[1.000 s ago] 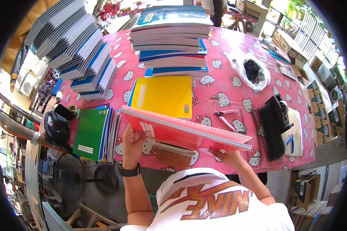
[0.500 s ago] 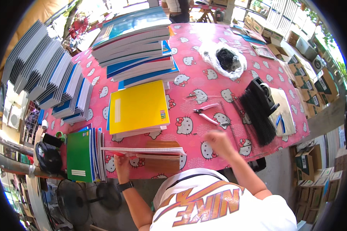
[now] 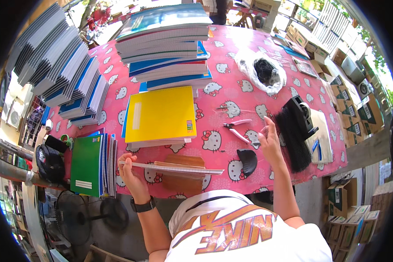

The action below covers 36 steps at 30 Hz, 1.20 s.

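My left hand (image 3: 133, 178) is closed on the left end of a thin notebook (image 3: 179, 168), seen almost edge-on above a brown wooden board (image 3: 183, 184). My right hand (image 3: 270, 143) is raised with its fingers apart beside a pile of black spiral binding coils (image 3: 291, 137); I make out nothing held in it. Between the notebook and this hand lies a small curved black piece (image 3: 247, 162) whose kind I cannot tell. Pink-handled pliers (image 3: 238, 131) rest just left of my right fingers. A black tape dispenser (image 3: 303, 115) stands against the coils.
A yellow notebook (image 3: 160, 114) tops a stack beyond the board, with a taller notebook stack (image 3: 163, 39) behind. Green and blue notebooks (image 3: 86, 163) stand at left, near leaning spiral-bound stacks (image 3: 59, 65). A plastic bag (image 3: 264, 72) with black contents sits farther back.
My right hand has moved right and away from me, its fingers spreading; the black curved piece now shows where it was. My left hand and the notebook have shifted slightly, and the notebook's angle has changed.
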{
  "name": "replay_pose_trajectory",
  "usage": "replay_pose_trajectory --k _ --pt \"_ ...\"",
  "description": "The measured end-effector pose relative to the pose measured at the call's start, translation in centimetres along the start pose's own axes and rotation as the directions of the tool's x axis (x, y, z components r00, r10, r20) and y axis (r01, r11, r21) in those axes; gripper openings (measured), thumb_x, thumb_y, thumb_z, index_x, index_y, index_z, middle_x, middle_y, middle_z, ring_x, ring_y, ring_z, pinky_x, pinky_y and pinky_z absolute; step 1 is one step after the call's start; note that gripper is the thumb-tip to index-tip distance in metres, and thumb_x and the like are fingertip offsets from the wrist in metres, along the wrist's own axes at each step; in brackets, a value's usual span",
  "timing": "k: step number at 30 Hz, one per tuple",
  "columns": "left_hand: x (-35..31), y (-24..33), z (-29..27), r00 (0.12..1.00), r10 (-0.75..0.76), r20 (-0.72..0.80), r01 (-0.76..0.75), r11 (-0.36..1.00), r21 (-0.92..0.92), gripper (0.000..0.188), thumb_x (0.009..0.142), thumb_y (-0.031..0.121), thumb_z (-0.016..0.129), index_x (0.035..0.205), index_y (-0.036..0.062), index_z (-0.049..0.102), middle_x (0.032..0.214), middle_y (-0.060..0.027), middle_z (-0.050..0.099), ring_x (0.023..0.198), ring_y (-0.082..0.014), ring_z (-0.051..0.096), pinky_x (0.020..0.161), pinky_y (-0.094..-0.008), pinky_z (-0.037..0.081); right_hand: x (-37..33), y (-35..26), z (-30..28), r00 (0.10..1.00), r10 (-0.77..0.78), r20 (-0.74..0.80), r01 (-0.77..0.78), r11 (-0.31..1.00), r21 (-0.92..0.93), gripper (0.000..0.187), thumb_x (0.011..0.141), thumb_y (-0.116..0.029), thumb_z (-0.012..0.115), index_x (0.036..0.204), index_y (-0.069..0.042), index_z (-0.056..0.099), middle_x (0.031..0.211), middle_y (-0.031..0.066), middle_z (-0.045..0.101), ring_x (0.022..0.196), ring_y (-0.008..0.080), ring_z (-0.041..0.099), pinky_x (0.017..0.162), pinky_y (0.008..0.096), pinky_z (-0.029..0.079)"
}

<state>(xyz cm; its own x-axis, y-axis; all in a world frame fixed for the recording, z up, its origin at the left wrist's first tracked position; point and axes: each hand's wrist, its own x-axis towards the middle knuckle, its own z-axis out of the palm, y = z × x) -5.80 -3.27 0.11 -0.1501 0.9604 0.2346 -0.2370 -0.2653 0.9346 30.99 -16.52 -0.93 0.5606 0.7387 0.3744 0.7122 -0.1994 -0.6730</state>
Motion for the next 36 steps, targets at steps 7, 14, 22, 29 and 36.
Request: replay_pose_trajectory --k 7,14,22,29,36 --pt "-0.3 1.0 1.3 0.984 -0.092 -0.15 0.099 0.994 0.036 0.022 0.093 0.024 0.05 0.099 0.0037 0.058 0.088 -0.0023 0.054 0.087 -0.0126 0.049 0.085 -0.0291 0.036 -2.2 -9.2 -3.3 0.858 -0.124 0.498 -0.031 0.956 0.292 0.039 0.095 -0.019 0.052 0.13 -0.005 0.042 0.074 0.006 0.048 0.069 0.0138 0.045 0.067 0.0278 0.043" --pt "-0.5 0.5 1.1 0.99 -0.09 -0.111 0.095 0.995 0.035 0.024 0.093 0.024 0.049 0.1 0.0029 0.059 0.087 -0.0028 0.055 0.089 -0.0134 0.05 0.084 -0.0292 0.037 -5.5 -9.2 0.4 0.613 -0.214 0.761 -0.552 0.573 0.606 0.024 0.093 -0.025 0.058 0.098 -0.004 0.046 0.075 -0.0023 0.043 0.064 0.0049 0.04 0.056 0.0218 0.037" --pt "-2.8 2.9 3.2 0.941 0.338 -0.036 -0.273 0.814 0.512 0.054 0.089 0.035 0.056 0.129 0.0009 0.043 0.13 -0.0143 0.044 0.121 -0.0252 0.041 0.105 -0.0433 0.024 -3.9 -8.8 -2.1 0.707 -0.123 0.696 -0.412 0.729 0.547 0.032 0.097 -0.016 0.045 0.126 -0.004 0.042 0.072 0.0001 0.039 0.062 0.0069 0.037 0.056 0.0225 0.035" --pt "-8.0 4.9 9.6 0.63 0.129 0.766 -0.739 0.402 0.54 0.075 0.074 0.052 0.067 0.131 0.0089 0.043 0.117 -0.0083 0.051 0.114 -0.0266 0.046 0.102 -0.0655 -0.003 -3.4 -10.8 -3.6 0.76 -0.167 0.628 -0.176 0.877 0.446 0.033 0.091 -0.003 0.049 0.124 -0.003 0.049 0.083 0.0093 0.052 0.068 0.0183 0.051 0.064 0.0279 0.044" --pt "-8.4 2.7 10.8 0.638 0.198 0.744 -0.737 0.439 0.514 0.028 0.072 0.036 0.069 0.084 0.013 0.06 0.083 0.0004 0.053 0.094 -0.0191 0.051 0.104 -0.0615 0.0 -3.5 -10.6 -3.5 0.822 -0.284 0.493 0.041 0.893 0.447 0.025 0.081 0.0 0.063 0.106 -0.004 0.062 0.09 0.0084 0.058 0.079 0.0192 0.06 0.068 0.0288 0.048"
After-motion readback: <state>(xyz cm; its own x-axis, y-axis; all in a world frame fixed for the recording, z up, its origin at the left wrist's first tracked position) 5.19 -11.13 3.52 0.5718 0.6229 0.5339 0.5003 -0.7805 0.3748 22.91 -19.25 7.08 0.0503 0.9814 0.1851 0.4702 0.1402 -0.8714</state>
